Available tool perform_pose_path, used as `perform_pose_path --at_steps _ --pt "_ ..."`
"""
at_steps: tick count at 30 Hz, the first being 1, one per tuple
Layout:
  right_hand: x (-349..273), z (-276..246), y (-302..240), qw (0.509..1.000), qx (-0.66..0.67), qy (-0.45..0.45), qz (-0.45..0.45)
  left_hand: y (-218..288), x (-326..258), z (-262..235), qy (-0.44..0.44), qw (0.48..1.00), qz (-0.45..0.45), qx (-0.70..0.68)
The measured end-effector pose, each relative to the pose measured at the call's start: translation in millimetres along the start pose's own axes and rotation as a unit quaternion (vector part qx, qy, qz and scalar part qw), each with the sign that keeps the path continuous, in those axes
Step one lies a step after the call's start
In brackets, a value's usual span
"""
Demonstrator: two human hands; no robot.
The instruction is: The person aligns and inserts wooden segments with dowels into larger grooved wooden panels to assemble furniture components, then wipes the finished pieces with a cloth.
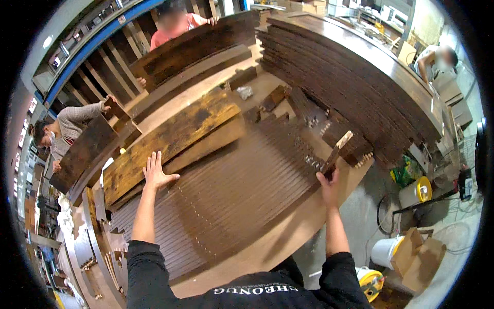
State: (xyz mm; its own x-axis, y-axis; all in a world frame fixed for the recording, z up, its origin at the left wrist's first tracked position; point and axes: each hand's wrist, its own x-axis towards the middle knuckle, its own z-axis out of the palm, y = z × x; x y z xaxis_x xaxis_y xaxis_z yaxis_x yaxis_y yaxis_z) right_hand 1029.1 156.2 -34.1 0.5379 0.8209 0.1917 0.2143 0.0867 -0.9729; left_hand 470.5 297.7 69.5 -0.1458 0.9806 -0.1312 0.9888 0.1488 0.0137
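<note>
My left hand [156, 174] has its fingers spread over the near edge of a dark brown wooden board [175, 134] with mottled yellowish patches. Partly under that board lies another brown board [211, 143]. In front of me, many dark wooden strips lie side by side as a wide ribbed layer [221, 190], with a line of small pale dots across it. At the layer's right end my right hand [329, 186] is closed around the near end of a short wooden strip [338, 150] with a pale face, which points away and to the right.
A tall stack of dark panels [350, 77] stands at the back right. Small clear bags [245, 92] and short wood pieces lie on the table. Two co-workers hold boards [85, 149] at the left and back; a third person is far right. White buckets [386, 252] and a cardboard box [419, 260] stand on the floor.
</note>
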Motion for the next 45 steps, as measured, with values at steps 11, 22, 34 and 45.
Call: perform_pose_path --at_steps 11,22,34,45 --pt "24.6 -8.9 33.5 0.997 -0.066 -0.028 -0.014 -31.9 -84.4 -46.1 0.273 0.927 0.258 -0.013" --pt "50.3 -19.3 -128.5 0.975 0.108 -0.105 -0.161 65.0 -286.2 -116.6 0.289 0.881 0.365 -0.089" --pt "59.2 -23.7 -121.4 0.975 0.017 -0.128 -0.179 95.4 -298.4 -104.2 0.302 0.865 0.401 -0.028" --pt "65.1 -30.1 -128.0 0.974 0.101 -0.154 -0.133 107.9 -292.8 -101.6 0.289 0.861 0.418 -0.022"
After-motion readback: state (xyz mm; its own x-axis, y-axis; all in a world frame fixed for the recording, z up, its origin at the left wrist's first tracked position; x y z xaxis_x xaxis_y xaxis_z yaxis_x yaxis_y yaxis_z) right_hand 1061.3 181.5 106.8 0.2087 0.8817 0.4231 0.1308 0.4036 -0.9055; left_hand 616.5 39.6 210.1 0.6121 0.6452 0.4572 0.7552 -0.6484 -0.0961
